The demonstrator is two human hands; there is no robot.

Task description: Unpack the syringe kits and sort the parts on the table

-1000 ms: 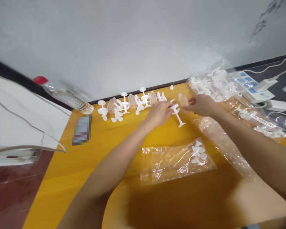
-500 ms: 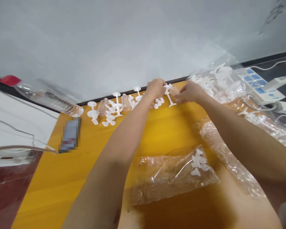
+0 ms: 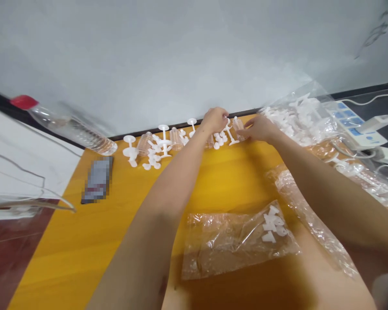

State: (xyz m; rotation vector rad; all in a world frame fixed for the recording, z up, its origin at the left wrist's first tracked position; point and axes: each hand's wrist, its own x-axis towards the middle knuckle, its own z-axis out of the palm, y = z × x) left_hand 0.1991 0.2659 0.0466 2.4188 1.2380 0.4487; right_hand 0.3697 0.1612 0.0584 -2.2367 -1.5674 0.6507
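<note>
Your yellow-orange wooden bench (image 3: 93, 241) is smooth and glossy and carries everything here. At its far right corner sits the bulging clear plastic bag (image 3: 313, 97), crinkled and shiny, stuffed with white moulded plastic parts (image 3: 291, 116). A long clear plastic bag (image 3: 310, 215) runs under your right forearm; what it holds cannot be made out. Near the front lies a flat clear plastic bag (image 3: 226, 245), wrinkled and almost empty, with a few small white flared pieces (image 3: 273, 224) gathered in its right end.

At the far left a clear ribbed plastic bottle with a red cap (image 3: 71, 129) lies on its side. A white power strip with blue switches (image 3: 358, 127) sits behind the bulging bag, and a dark flat phone (image 3: 97, 180) lies near the bottle.

Along the back edge stands a row of white disc-topped stems and small clear cups (image 3: 155, 146).

Your left hand (image 3: 215, 119) has its fingers pinched together on the top of a white stemmed plastic piece (image 3: 229, 134), whose round foot rests on the bench between your hands. Your right hand (image 3: 260, 128) touches a small clear plastic cup (image 3: 238, 125) just beside that stem; whether it grips the cup cannot be told.
</note>
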